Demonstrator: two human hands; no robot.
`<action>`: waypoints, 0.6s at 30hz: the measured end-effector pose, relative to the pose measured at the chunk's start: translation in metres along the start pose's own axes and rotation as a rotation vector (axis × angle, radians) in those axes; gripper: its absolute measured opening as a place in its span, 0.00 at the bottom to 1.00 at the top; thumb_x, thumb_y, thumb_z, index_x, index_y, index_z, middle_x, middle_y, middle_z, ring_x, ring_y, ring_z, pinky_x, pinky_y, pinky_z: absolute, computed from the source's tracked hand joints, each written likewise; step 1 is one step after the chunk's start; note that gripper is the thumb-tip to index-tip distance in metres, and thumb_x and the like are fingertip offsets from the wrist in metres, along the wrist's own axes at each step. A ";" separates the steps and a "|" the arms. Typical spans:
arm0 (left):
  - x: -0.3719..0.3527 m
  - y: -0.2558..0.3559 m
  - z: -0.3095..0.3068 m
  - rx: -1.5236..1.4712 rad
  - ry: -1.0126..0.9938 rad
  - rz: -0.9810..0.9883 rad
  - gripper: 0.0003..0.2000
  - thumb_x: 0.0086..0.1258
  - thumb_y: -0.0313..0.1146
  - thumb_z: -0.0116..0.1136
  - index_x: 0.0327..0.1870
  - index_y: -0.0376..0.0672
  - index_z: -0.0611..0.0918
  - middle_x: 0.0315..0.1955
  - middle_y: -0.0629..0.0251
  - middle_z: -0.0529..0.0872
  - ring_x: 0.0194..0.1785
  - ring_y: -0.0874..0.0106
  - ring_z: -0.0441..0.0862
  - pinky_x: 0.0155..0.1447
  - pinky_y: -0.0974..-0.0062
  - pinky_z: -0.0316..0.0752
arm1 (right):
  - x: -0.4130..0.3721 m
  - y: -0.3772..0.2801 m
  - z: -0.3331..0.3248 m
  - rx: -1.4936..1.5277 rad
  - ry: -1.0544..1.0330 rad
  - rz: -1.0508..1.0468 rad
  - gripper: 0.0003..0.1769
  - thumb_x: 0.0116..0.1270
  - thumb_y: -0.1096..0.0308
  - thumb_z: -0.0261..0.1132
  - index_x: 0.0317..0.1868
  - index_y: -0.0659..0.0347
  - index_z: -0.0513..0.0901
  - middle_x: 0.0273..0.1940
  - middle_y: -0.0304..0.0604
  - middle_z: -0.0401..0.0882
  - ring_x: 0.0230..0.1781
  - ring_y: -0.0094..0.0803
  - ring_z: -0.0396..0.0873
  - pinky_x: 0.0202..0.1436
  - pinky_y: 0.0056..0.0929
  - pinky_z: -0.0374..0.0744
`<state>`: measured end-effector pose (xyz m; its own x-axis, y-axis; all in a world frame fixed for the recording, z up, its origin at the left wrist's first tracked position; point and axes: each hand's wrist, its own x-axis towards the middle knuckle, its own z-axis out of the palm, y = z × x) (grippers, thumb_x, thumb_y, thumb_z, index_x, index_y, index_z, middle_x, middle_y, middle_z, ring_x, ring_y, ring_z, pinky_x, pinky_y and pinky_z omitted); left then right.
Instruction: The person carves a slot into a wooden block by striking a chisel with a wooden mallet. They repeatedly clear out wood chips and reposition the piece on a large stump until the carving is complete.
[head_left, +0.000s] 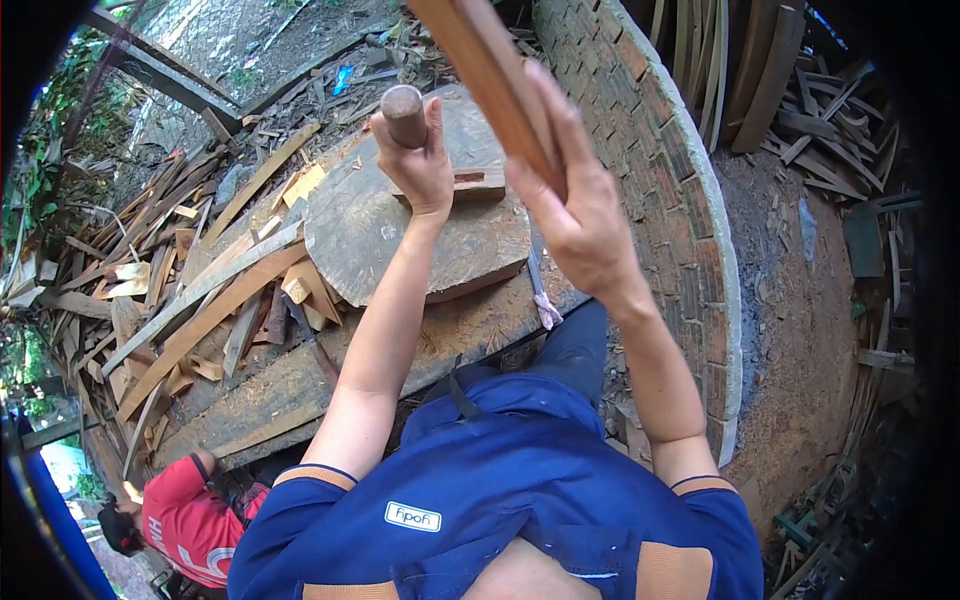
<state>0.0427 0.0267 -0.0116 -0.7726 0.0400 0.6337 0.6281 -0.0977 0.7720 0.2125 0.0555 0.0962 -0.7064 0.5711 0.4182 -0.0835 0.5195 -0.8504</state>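
My left hand is wrapped round an upright, round wooden tool handle, whose flat end faces up at me. Whatever lies below the fist is hidden. Beside that hand, a wooden piece with a narrow slot cut in it rests on a thick round wooden block. Higher up and to the right, my right hand grips a long reddish-brown wooden bar. The bar slants up out of view at the top, clear of the handle. Slight blur softens my right fingers.
A slim metal tool with a pinkish cloth wrapping lies at the block's right edge. Offcuts and long strips are heaped on the left. A curved brick wall bounds the right. A person in a red shirt is at lower left.
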 end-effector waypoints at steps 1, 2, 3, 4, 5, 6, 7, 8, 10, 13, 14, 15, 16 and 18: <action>-0.003 -0.001 0.001 -0.012 -0.005 0.037 0.18 0.67 0.39 0.71 0.39 0.39 0.72 0.25 0.62 0.80 0.28 0.73 0.76 0.35 0.74 0.74 | 0.011 -0.017 -0.007 -0.064 -0.005 -0.118 0.37 0.72 0.66 0.58 0.79 0.43 0.53 0.67 0.53 0.73 0.51 0.46 0.85 0.54 0.43 0.83; -0.005 -0.004 0.002 -0.027 -0.008 0.075 0.17 0.67 0.38 0.71 0.38 0.40 0.72 0.25 0.62 0.79 0.27 0.73 0.76 0.35 0.73 0.74 | 0.013 -0.020 -0.007 -0.070 0.004 -0.122 0.37 0.72 0.66 0.58 0.79 0.43 0.53 0.67 0.53 0.73 0.51 0.46 0.85 0.54 0.43 0.83; -0.007 -0.007 0.003 -0.073 -0.023 0.062 0.17 0.67 0.38 0.71 0.38 0.40 0.72 0.25 0.62 0.80 0.27 0.72 0.75 0.35 0.73 0.74 | 0.015 -0.023 -0.006 -0.136 0.009 -0.174 0.38 0.72 0.66 0.59 0.79 0.43 0.54 0.64 0.54 0.76 0.47 0.45 0.86 0.50 0.42 0.84; -0.008 -0.010 0.003 -0.159 -0.048 0.011 0.17 0.66 0.37 0.71 0.39 0.40 0.72 0.27 0.61 0.81 0.29 0.71 0.78 0.38 0.72 0.75 | 0.017 -0.026 -0.005 -0.200 0.009 -0.224 0.38 0.72 0.67 0.60 0.79 0.43 0.54 0.61 0.54 0.79 0.43 0.44 0.86 0.46 0.40 0.84; -0.009 -0.014 0.000 -0.177 -0.055 0.034 0.17 0.66 0.36 0.71 0.41 0.39 0.73 0.28 0.61 0.82 0.31 0.71 0.80 0.39 0.72 0.75 | 0.014 -0.020 -0.001 -0.287 -0.019 -0.263 0.40 0.69 0.65 0.64 0.78 0.41 0.57 0.34 0.52 0.79 0.27 0.47 0.83 0.33 0.46 0.83; -0.008 -0.013 -0.002 -0.193 -0.058 0.060 0.16 0.66 0.35 0.71 0.43 0.39 0.74 0.30 0.62 0.83 0.34 0.71 0.81 0.41 0.71 0.76 | 0.009 -0.024 -0.007 -0.543 -0.272 -0.024 0.40 0.69 0.64 0.63 0.78 0.36 0.56 0.34 0.53 0.79 0.25 0.49 0.83 0.31 0.49 0.82; -0.007 -0.016 -0.001 -0.227 -0.051 0.054 0.17 0.66 0.34 0.70 0.47 0.37 0.75 0.33 0.62 0.84 0.38 0.70 0.83 0.43 0.70 0.76 | 0.007 -0.020 -0.010 -0.569 -0.293 -0.057 0.39 0.69 0.64 0.62 0.78 0.35 0.56 0.34 0.54 0.79 0.25 0.49 0.82 0.30 0.48 0.82; -0.003 -0.018 0.001 -0.230 -0.051 0.059 0.17 0.66 0.34 0.70 0.47 0.37 0.75 0.33 0.62 0.84 0.38 0.70 0.83 0.43 0.70 0.76 | 0.007 -0.017 -0.012 -0.596 -0.311 -0.086 0.39 0.69 0.63 0.62 0.77 0.33 0.57 0.34 0.54 0.79 0.25 0.50 0.82 0.30 0.48 0.82; 0.002 -0.025 0.003 -0.235 0.047 0.075 0.18 0.66 0.36 0.71 0.49 0.36 0.76 0.34 0.64 0.83 0.37 0.71 0.81 0.42 0.71 0.75 | 0.016 -0.024 -0.012 -0.472 -0.217 -0.158 0.39 0.69 0.63 0.62 0.77 0.33 0.56 0.33 0.55 0.79 0.26 0.50 0.82 0.30 0.48 0.82; 0.002 -0.036 -0.007 -0.138 -0.020 -0.027 0.18 0.68 0.38 0.70 0.47 0.37 0.76 0.33 0.64 0.81 0.35 0.73 0.77 0.42 0.74 0.75 | 0.013 -0.021 0.001 -0.303 -0.114 -0.196 0.39 0.69 0.63 0.62 0.78 0.34 0.56 0.33 0.56 0.79 0.28 0.52 0.83 0.31 0.47 0.82; 0.004 -0.035 -0.008 -0.121 -0.021 0.000 0.17 0.67 0.36 0.70 0.47 0.37 0.77 0.34 0.65 0.82 0.36 0.74 0.78 0.42 0.74 0.75 | 0.013 -0.020 0.003 -0.283 -0.096 -0.185 0.40 0.68 0.63 0.62 0.78 0.35 0.56 0.33 0.56 0.80 0.29 0.53 0.83 0.32 0.47 0.82; 0.007 -0.034 -0.007 -0.126 -0.021 0.008 0.17 0.67 0.36 0.70 0.47 0.37 0.77 0.34 0.65 0.82 0.36 0.74 0.78 0.42 0.74 0.75 | 0.012 -0.020 -0.001 -0.547 -0.329 -0.003 0.40 0.69 0.63 0.60 0.78 0.37 0.54 0.37 0.58 0.82 0.35 0.57 0.84 0.37 0.49 0.82; 0.011 -0.036 -0.005 -0.197 0.063 0.008 0.16 0.67 0.33 0.71 0.47 0.37 0.77 0.32 0.67 0.82 0.35 0.74 0.80 0.43 0.75 0.77 | 0.012 -0.005 0.003 -0.320 -0.349 0.019 0.39 0.70 0.62 0.59 0.78 0.37 0.54 0.41 0.61 0.83 0.41 0.60 0.84 0.46 0.53 0.81; 0.027 -0.039 -0.017 -0.211 0.032 -0.186 0.12 0.67 0.30 0.69 0.42 0.38 0.76 0.27 0.70 0.81 0.29 0.77 0.80 0.37 0.78 0.79 | 0.006 0.004 0.001 -0.323 -0.309 0.115 0.38 0.70 0.58 0.58 0.78 0.36 0.54 0.47 0.62 0.83 0.46 0.61 0.83 0.53 0.53 0.79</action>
<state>-0.0044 0.0149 -0.0252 -0.8776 0.0456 0.4772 0.4441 -0.2971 0.8453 0.2067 0.0605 0.0947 -0.8789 0.4456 0.1704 0.1965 0.6636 -0.7218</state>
